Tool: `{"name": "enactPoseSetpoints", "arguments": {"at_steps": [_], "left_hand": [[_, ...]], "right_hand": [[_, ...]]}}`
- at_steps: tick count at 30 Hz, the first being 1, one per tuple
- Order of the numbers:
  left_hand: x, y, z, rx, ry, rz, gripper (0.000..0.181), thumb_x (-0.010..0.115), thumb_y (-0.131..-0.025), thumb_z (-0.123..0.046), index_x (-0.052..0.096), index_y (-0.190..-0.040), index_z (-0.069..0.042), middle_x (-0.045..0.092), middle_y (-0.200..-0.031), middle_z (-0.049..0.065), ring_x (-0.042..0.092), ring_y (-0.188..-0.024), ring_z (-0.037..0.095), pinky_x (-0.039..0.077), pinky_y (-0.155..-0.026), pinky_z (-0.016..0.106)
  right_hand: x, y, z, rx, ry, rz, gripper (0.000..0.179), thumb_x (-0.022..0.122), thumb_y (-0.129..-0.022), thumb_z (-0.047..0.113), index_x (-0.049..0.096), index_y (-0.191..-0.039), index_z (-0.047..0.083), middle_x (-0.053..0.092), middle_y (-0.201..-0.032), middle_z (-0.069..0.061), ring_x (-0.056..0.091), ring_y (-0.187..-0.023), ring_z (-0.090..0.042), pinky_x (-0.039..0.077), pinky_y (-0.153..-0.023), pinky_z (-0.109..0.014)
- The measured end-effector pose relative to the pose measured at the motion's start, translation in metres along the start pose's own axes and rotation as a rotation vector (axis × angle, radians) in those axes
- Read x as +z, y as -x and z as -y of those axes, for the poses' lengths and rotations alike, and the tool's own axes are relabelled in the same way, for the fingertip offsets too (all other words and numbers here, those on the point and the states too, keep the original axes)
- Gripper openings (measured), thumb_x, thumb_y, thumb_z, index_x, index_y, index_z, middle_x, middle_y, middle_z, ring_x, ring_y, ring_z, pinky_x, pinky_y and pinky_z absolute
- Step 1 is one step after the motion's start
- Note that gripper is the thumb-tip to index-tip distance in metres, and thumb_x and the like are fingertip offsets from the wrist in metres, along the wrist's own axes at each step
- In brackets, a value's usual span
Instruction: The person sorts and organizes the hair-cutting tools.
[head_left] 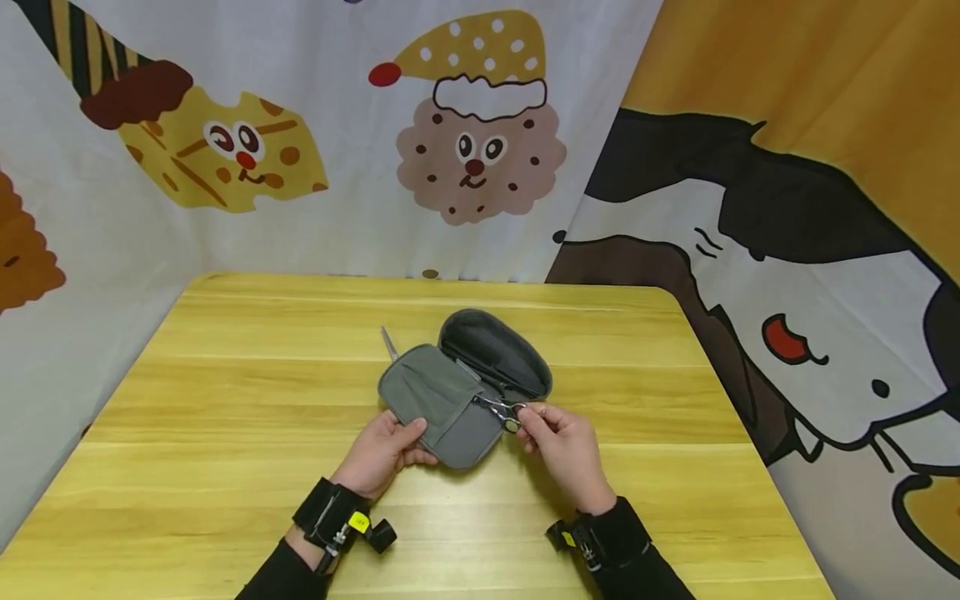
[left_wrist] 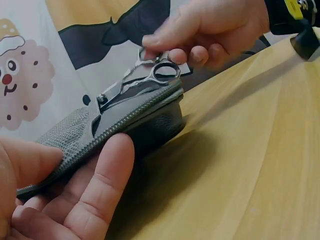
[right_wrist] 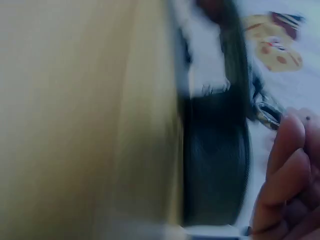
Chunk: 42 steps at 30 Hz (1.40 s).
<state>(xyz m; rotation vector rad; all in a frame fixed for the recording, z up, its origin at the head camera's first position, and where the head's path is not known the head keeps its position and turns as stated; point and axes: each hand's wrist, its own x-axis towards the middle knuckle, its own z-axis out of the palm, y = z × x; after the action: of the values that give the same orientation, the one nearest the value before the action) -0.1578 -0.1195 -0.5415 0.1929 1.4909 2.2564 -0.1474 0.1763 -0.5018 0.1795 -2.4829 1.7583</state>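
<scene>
A grey zippered case (head_left: 471, 440) is spread open above the table, its hollow half toward the back right. My left hand (head_left: 378, 458) grips the near flap, thumb on top and fingers beneath, as the left wrist view also shows. With thumb and fingers my right hand (head_left: 566, 454) pinches a handle ring of the silver scissors (left_wrist: 134, 80). Their blades point into the mesh pocket (left_wrist: 75, 125) on the flap, so the tips are hidden. The right wrist view is blurred; one scissor ring (right_wrist: 268, 115) shows beside the fingertips.
A thin grey metallic strip (head_left: 387, 342) sticks out behind the case's left side, the rest of it hidden. The yellow wood-grain table (head_left: 247, 400) reaches back to a printed curtain (head_left: 300, 242). Dark items inside the case's hollow half are hard to make out.
</scene>
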Motion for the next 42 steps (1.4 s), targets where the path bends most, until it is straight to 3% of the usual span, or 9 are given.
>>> {"name": "enactPoseSetpoints", "arguments": {"at_steps": [4, 7, 9, 13, 16, 22, 28, 35, 42], "left_hand": [[-0.002, 0.002, -0.002, 0.014, 0.007, -0.026, 0.049, 0.051, -0.115, -0.015, 0.034, -0.152, 0.011, 0.078, -0.115, 0.003, 0.079, -0.098, 0.016, 0.067, -0.084, 0.035], [-0.002, 0.004, -0.003, 0.007, 0.012, -0.032, 0.047, 0.051, -0.114, -0.014, 0.034, -0.15, 0.012, 0.078, -0.111, 0.001, 0.078, -0.095, 0.015, 0.067, -0.083, 0.033], [-0.002, 0.005, -0.002, 0.002, 0.006, -0.026, 0.047, 0.051, -0.114, -0.013, 0.034, -0.15, 0.012, 0.078, -0.112, 0.002, 0.078, -0.094, 0.015, 0.067, -0.084, 0.033], [0.0, 0.005, -0.001, -0.002, -0.011, -0.029, 0.049, 0.052, -0.114, -0.014, 0.034, -0.151, 0.013, 0.078, -0.116, 0.005, 0.079, -0.096, 0.017, 0.067, -0.084, 0.034], [0.002, 0.005, -0.001, 0.009, -0.01, -0.049, 0.05, 0.052, -0.114, -0.013, 0.034, -0.151, 0.014, 0.079, -0.116, 0.006, 0.079, -0.095, 0.017, 0.067, -0.083, 0.034], [0.007, 0.006, 0.0, 0.029, 0.002, -0.087, 0.048, 0.052, -0.113, -0.012, 0.035, -0.149, 0.015, 0.08, -0.109, 0.003, 0.079, -0.09, 0.015, 0.067, -0.08, 0.032], [0.006, 0.005, 0.002, 0.025, 0.006, -0.063, 0.047, 0.052, -0.113, -0.012, 0.035, -0.148, 0.015, 0.08, -0.112, 0.006, 0.08, -0.092, 0.017, 0.067, -0.082, 0.033], [0.01, 0.005, 0.005, 0.032, 0.002, -0.081, 0.046, 0.052, -0.113, -0.01, 0.037, -0.148, 0.015, 0.081, -0.111, 0.008, 0.08, -0.089, 0.017, 0.067, -0.08, 0.033], [0.017, 0.005, 0.008, 0.053, 0.002, -0.09, 0.045, 0.054, -0.113, -0.011, 0.039, -0.146, 0.015, 0.081, -0.109, 0.005, 0.08, -0.087, 0.016, 0.068, -0.081, 0.035]], "right_hand": [[-0.002, -0.002, 0.002, -0.573, 0.436, -0.08, 0.021, 0.083, -0.093, 0.009, 0.084, -0.113, 0.005, 0.082, -0.086, -0.007, 0.073, -0.063, -0.015, 0.06, -0.058, -0.023], [0.001, -0.001, 0.003, -0.722, 0.576, -0.041, 0.026, 0.087, -0.089, 0.015, 0.084, -0.114, 0.007, 0.084, -0.09, -0.004, 0.075, -0.069, -0.011, 0.062, -0.063, -0.025], [0.003, 0.001, 0.005, -0.682, 0.569, 0.042, 0.026, 0.087, -0.09, 0.017, 0.084, -0.115, 0.007, 0.084, -0.095, -0.003, 0.076, -0.075, -0.008, 0.061, -0.065, -0.022], [0.008, 0.005, 0.011, -0.492, 0.502, 0.138, 0.024, 0.084, -0.093, 0.011, 0.083, -0.116, 0.009, 0.084, -0.096, -0.002, 0.072, -0.076, 0.001, 0.055, -0.062, -0.013], [0.012, 0.007, 0.016, -0.395, 0.488, 0.125, 0.02, 0.083, -0.093, 0.008, 0.082, -0.112, 0.009, 0.081, -0.082, 0.002, 0.057, -0.063, 0.009, 0.044, -0.052, -0.01], [0.012, 0.014, 0.024, -0.248, 0.465, 0.095, 0.009, 0.079, -0.094, 0.004, 0.076, -0.102, 0.008, 0.072, -0.068, 0.005, 0.053, -0.056, 0.008, 0.044, -0.05, -0.015], [0.011, 0.01, 0.02, -0.025, 0.456, 0.149, 0.022, 0.075, -0.102, 0.032, 0.073, -0.091, 0.012, 0.059, -0.063, 0.014, 0.048, -0.053, 0.001, 0.041, -0.052, -0.02], [0.011, 0.005, 0.017, 0.065, 0.383, 0.279, 0.045, 0.062, -0.11, 0.036, 0.071, -0.071, 0.015, 0.055, -0.058, 0.011, 0.046, -0.052, -0.002, 0.038, -0.053, -0.022], [0.015, 0.011, 0.022, -0.006, 0.455, 0.176, 0.05, 0.064, -0.109, 0.026, 0.068, -0.06, 0.015, 0.048, -0.048, 0.018, 0.043, -0.046, 0.001, 0.034, -0.049, -0.019]]}}
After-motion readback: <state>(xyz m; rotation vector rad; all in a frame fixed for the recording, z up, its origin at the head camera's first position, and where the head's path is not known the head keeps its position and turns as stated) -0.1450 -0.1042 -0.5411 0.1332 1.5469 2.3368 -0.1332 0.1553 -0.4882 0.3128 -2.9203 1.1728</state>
